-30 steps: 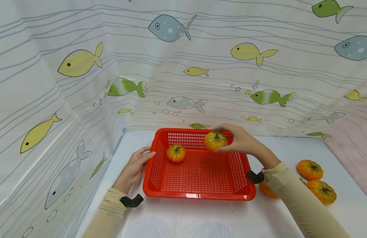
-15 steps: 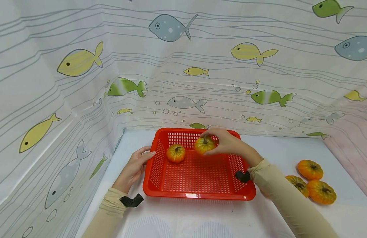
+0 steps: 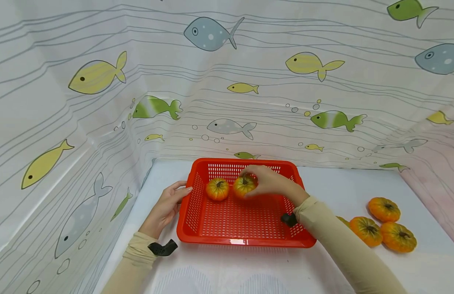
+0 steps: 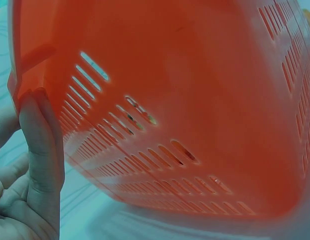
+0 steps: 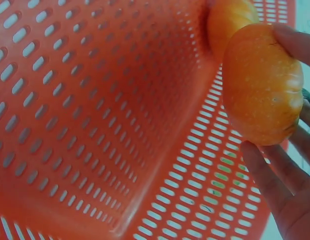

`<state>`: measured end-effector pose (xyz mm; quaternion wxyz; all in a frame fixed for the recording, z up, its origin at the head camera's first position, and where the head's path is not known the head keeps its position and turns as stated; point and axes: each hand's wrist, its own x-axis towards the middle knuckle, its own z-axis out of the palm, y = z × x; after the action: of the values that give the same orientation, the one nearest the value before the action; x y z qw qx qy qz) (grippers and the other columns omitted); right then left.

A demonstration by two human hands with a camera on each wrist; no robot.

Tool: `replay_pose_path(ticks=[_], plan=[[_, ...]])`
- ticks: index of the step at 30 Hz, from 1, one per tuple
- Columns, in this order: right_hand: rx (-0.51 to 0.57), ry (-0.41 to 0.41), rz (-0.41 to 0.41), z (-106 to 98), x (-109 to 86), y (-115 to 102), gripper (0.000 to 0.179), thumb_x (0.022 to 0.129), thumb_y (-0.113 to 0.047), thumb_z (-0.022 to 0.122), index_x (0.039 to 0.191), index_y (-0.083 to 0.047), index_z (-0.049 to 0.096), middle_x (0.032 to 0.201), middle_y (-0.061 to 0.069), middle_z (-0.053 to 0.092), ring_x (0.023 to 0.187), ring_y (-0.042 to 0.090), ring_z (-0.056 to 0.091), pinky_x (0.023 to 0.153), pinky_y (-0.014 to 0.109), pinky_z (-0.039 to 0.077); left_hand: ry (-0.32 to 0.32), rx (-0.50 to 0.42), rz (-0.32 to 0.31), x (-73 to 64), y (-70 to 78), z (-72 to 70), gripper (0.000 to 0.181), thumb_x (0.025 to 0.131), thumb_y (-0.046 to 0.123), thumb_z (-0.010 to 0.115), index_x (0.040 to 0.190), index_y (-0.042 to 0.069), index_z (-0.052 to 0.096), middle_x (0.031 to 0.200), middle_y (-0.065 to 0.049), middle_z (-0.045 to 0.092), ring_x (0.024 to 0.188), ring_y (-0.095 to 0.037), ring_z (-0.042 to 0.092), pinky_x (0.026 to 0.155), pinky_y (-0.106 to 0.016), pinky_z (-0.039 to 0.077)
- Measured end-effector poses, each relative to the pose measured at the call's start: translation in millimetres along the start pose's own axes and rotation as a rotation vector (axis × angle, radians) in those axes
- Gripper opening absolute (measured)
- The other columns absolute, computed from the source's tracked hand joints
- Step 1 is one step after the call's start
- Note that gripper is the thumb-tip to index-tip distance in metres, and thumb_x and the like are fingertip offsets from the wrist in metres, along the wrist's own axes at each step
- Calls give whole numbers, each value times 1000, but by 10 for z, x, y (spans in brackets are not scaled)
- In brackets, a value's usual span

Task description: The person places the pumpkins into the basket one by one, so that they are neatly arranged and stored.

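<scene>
A red plastic basket (image 3: 245,241) with slotted walls stands on the table. My left hand (image 3: 169,205) grips its left rim, and the left wrist view shows the fingers (image 4: 41,145) against the outside of the rim. Inside the basket, my right hand (image 3: 272,182) holds a small orange-yellow pumpkin (image 3: 243,187) by its sides, stem upward. Just left of it sits another small pumpkin (image 3: 217,189), near the back left corner. In the right wrist view the held pumpkin (image 5: 262,85) partly covers the other pumpkin (image 5: 226,22); whether they touch, I cannot tell.
To the right of the basket lie several more pumpkins (image 3: 384,209) on the white tabletop (image 3: 344,183), one mostly hidden by the right sleeve (image 3: 341,241). A fish-patterned curtain (image 3: 271,102) rises behind the table and along both sides.
My right hand has carried its pumpkin leftward and lower within the basket, closer to the other pumpkin. The left hand and the basket have stayed in place.
</scene>
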<state>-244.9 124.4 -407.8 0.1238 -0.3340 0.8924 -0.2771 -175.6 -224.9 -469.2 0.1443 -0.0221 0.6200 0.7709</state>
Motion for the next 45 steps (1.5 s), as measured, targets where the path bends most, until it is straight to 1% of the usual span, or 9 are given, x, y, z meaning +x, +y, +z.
replay_pose_path(ticks=[5,11,17,19,23,26,34,45], plan=[[-38,-17,-1,75,71,35,58,80,-29,91,129,-13,66,128,1,69,119,21,61,109,43,53,6,10,-6,-2,1,5,43,105,18,62,141,5,44,110,2,77,91,-11,77,83,-30,64],[-62,-7,0,130,123,53,57,79,-28,92,127,-12,66,126,2,69,118,21,62,108,42,54,8,0,-7,-1,7,8,44,105,19,62,142,5,43,111,0,77,91,-11,77,83,-30,65],[-132,-48,-23,174,157,40,56,81,-29,90,128,-9,66,125,3,70,117,20,63,108,40,53,0,-5,-3,-3,15,6,44,105,18,62,142,4,43,112,0,77,92,-12,77,83,-31,65],[-143,-51,-16,182,158,32,56,81,-28,90,128,-9,67,125,3,70,117,20,63,108,39,53,0,-8,-2,-4,16,7,44,105,18,62,142,4,43,112,-1,77,92,-12,77,83,-31,65],[-154,-50,-7,198,160,40,56,81,-28,90,128,-9,67,126,4,70,118,21,63,110,40,52,0,-12,1,-9,18,7,43,104,18,62,141,4,44,111,0,77,91,-12,78,82,-31,65],[-159,-52,-15,210,162,52,57,81,-28,89,129,-8,66,128,5,69,119,22,63,110,41,52,1,-14,3,-13,19,8,43,104,17,62,141,4,44,110,0,77,91,-13,78,82,-31,65],[-147,-57,-4,227,169,66,57,82,-30,89,130,-9,66,130,4,69,122,22,63,112,40,51,4,-4,4,-11,12,5,43,104,18,62,141,5,44,111,0,77,92,-12,78,83,-31,65],[-138,-53,-6,240,174,95,55,83,-31,88,129,-11,66,129,3,69,120,20,62,110,40,52,4,-2,3,-5,4,5,42,104,17,62,140,5,45,110,1,77,91,-11,77,83,-31,65]])
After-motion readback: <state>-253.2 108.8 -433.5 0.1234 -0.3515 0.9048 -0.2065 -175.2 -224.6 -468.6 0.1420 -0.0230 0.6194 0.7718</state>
